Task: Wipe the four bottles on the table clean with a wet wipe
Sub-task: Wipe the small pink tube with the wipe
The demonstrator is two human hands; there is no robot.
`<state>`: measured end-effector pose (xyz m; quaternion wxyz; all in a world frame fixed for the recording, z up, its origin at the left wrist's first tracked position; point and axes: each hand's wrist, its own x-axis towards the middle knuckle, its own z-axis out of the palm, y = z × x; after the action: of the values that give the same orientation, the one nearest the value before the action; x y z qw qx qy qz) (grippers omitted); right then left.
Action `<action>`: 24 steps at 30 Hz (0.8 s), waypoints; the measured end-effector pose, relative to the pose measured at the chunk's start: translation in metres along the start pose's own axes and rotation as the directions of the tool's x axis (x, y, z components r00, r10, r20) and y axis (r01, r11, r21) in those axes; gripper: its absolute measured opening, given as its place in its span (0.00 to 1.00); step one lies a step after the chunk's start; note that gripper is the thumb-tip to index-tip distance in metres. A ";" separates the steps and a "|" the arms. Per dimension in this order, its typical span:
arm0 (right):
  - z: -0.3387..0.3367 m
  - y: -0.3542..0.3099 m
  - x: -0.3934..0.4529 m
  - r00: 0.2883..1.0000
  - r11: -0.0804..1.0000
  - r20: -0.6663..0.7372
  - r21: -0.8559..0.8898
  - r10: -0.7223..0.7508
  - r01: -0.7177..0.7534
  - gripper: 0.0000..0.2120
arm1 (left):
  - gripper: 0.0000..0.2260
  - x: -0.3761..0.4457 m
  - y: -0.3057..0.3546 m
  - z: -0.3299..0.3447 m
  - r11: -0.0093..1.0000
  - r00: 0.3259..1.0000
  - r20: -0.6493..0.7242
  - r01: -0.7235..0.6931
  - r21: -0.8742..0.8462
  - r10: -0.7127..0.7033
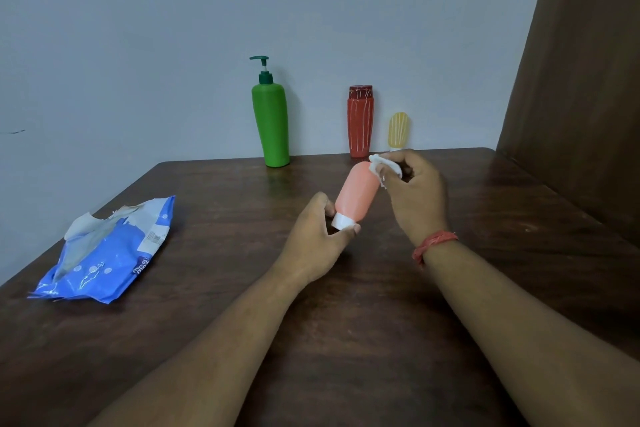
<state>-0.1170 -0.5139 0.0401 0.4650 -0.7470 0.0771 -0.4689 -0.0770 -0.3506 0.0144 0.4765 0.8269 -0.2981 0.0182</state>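
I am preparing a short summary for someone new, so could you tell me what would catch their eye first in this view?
First, the salmon-pink bottle held tilted above the table's middle: the left hand grips its white cap end while the right hand presses a white wet wipe on its far end. Next, the tall green pump bottle standing by the wall, and the open blue wipe pack lying on the left.

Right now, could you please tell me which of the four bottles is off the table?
The salmon-pink bottle with the white cap, held tilted between both hands. The green pump bottle, red bottle and small yellow bottle stand upright by the wall.
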 end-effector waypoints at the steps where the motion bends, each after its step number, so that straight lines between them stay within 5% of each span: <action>1: -0.001 0.001 0.001 0.999 0.999 0.020 -0.029 -0.030 0.030 0.05 | 0.15 0.000 0.000 0.000 1.000 1.000 -0.003 -0.002 0.002 0.002; 4: -0.002 0.003 0.002 0.960 0.942 0.111 -0.192 -0.257 0.275 0.09 | 0.16 0.000 -0.001 0.000 1.000 0.998 -0.054 -0.023 0.007 0.023; 7: 0.005 0.002 -0.003 0.819 0.778 0.333 -0.286 -0.467 0.559 0.12 | 0.15 0.004 -0.004 0.001 0.998 0.990 -0.122 -0.065 0.014 0.066; 10: 0.012 -0.002 -0.007 0.686 0.670 0.526 -0.264 -0.502 0.694 0.10 | 0.14 0.007 -0.008 0.001 0.993 0.976 -0.183 -0.113 0.032 0.117; 15: 0.002 -0.001 0.002 0.851 0.724 0.378 -0.459 -0.365 0.515 0.13 | 0.13 0.010 -0.010 0.000 0.972 0.949 -0.226 -0.194 0.129 0.219; 20: 0.006 -0.008 -0.010 0.716 0.698 0.561 -0.309 -0.415 0.646 0.12 | 0.11 0.012 -0.012 -0.003 0.947 0.928 -0.225 -0.257 0.191 0.297; 24: -0.001 -0.007 0.000 0.846 0.713 0.443 -0.487 -0.296 0.504 0.13 | 0.14 0.012 -0.011 -0.004 0.933 0.921 -0.227 -0.261 0.246 0.317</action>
<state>-0.1198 -0.5104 0.0454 0.1024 -0.9192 -0.0279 -0.3792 -0.0603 -0.3488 0.0115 0.4133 0.8095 -0.3480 0.2299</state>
